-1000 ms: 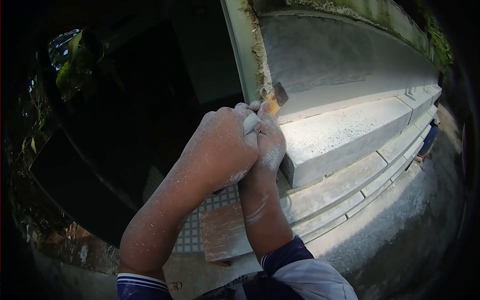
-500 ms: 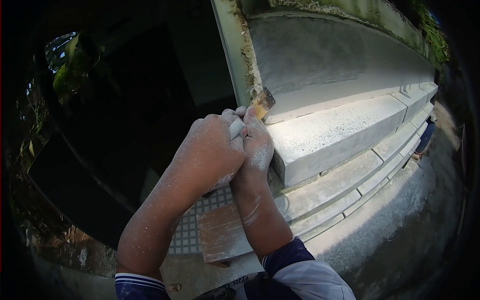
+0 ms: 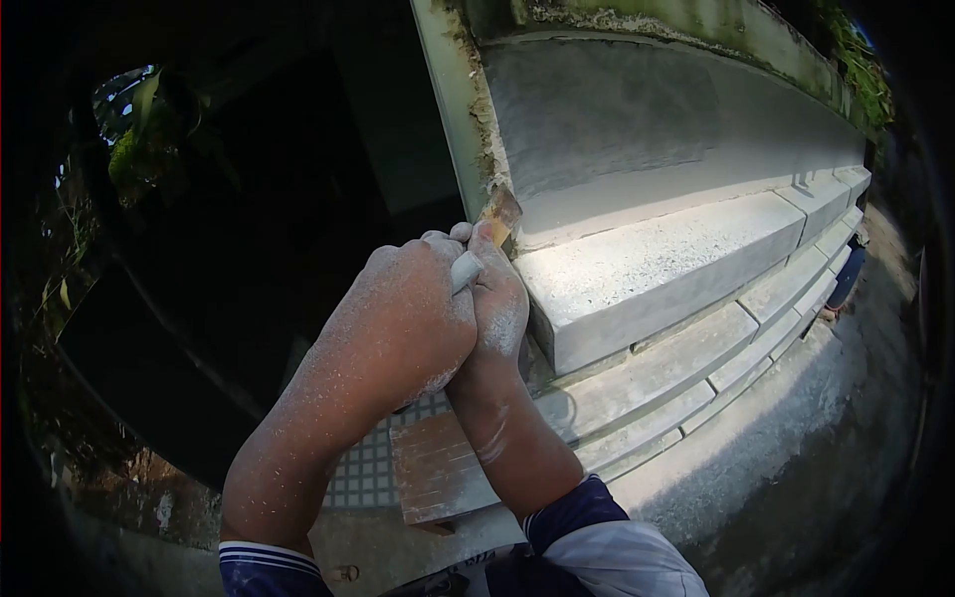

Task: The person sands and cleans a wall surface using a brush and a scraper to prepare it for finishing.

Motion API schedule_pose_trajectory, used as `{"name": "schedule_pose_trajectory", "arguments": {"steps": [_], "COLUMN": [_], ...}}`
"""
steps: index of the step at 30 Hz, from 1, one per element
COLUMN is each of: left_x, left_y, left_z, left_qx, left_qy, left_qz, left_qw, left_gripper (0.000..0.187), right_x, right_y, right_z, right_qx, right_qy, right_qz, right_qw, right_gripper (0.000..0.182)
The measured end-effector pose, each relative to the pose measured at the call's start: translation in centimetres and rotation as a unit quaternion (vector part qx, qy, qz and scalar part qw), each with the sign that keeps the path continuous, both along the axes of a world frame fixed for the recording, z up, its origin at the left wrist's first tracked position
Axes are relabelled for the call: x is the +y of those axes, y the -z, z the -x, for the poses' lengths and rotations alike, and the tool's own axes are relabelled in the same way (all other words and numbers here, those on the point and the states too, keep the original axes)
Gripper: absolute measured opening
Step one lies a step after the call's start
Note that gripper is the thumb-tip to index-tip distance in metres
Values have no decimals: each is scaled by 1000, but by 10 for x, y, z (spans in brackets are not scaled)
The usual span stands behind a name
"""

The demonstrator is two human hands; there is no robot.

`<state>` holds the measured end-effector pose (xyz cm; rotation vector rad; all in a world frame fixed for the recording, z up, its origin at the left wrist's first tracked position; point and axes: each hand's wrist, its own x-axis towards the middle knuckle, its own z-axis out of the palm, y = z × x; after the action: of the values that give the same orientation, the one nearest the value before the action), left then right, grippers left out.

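My left hand (image 3: 413, 298) and my right hand (image 3: 499, 298), both dusted with white powder, are closed together around a scraper (image 3: 503, 211). Its short, stained blade points up and away from me, with a yellowish part just beyond my right thumb. A pale, rounded end (image 3: 466, 271), apparently of the handle, pokes out between the hands. The blade meets the rough, chipped edge of a greenish wall post (image 3: 468, 119), by the corner of the smooth grey panel (image 3: 607, 109). Most of the handle is hidden by my fingers.
White stepped ledges (image 3: 657, 264) run off to the right, the top one strewn with flakes. Below my arms stands a wooden board or stool (image 3: 433, 468) on a tiled floor (image 3: 363, 478). A dark opening lies left. Part of another person (image 3: 846, 279) shows far right.
Both hands and the scraper have shifted slightly left and down. The blade now lies against the post's chipped edge rather than over the panel's corner.
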<state>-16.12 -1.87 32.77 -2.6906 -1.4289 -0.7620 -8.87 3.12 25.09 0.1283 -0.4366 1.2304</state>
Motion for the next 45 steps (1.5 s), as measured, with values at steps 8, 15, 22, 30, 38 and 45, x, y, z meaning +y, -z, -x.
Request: {"name": "schedule_pose_trajectory", "arguments": {"steps": [8, 15, 22, 30, 38, 45], "left_x": [-3, -3, -1, -10, -17, -1], "left_y": [-10, -18, -9, 3, -16, -34], "left_z": [-15, -33, -24, -13, -26, -50], "left_qx": [-35, -36, -58, -68, -25, -45], "left_qy": [-32, -49, -33, -29, -50, -42], "left_qz": [66, 66, 12, -42, 20, 46], "left_qw": [997, 996, 998, 996, 998, 997], "left_gripper": [29, 29, 28, 27, 27, 26], "right_x": [-3, 3, 18, -1, -13, -13], "right_y": [0, -9, -5, -5, -17, -38], "right_z": [-3, -23, -14, -4, -14, -35], "right_qx": [29, 0, 9, 20, 45, 53], "right_qy": [-36, -22, -12, -61, -55, -65], "right_qz": [-9, -35, -5, 27, 24, 5], "right_qw": [999, 999, 1000, 998, 997, 996], "right_gripper": [31, 33, 36, 32, 33, 39]}}
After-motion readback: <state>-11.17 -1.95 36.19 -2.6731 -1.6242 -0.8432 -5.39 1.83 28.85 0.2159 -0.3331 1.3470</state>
